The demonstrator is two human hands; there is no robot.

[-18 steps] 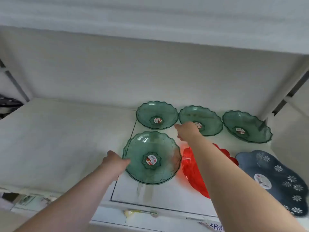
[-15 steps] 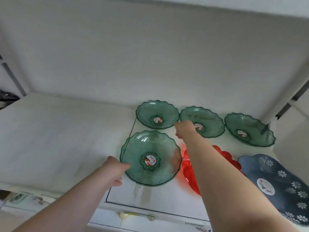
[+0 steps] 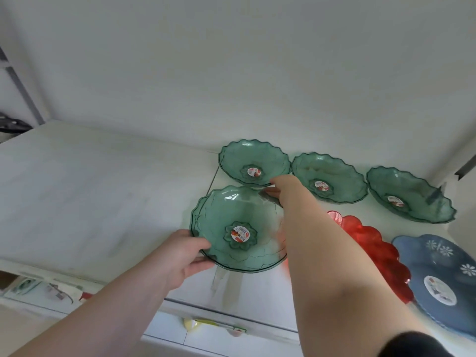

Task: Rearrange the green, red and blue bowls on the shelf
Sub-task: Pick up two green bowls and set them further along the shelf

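Note:
A clear green bowl (image 3: 231, 217) with a sticker in its middle is held by both hands, tilted a little above the white shelf (image 3: 90, 202). My left hand (image 3: 185, 256) grips its near left rim. My right hand (image 3: 280, 188) grips its far right rim. Three more green bowls stand in a row at the back: one (image 3: 253, 162) just behind the held bowl, one (image 3: 328, 176) in the middle, one (image 3: 409, 194) at the right. A red bowl (image 3: 371, 243) lies right of my right forearm, partly hidden by it. A blue bowl (image 3: 438, 274) with white flowers lies at the far right.
The shelf's back wall rises just behind the row of green bowls. A side wall closes the right end. The left half of the shelf is bare white board. Below the shelf's front edge lies a small yellow and green object (image 3: 203, 324).
Both hands have closed on the front green bowl's rim, and the bowl has lifted and tilted slightly. My right hand moved from beside the back bowls onto the bowl's far edge.

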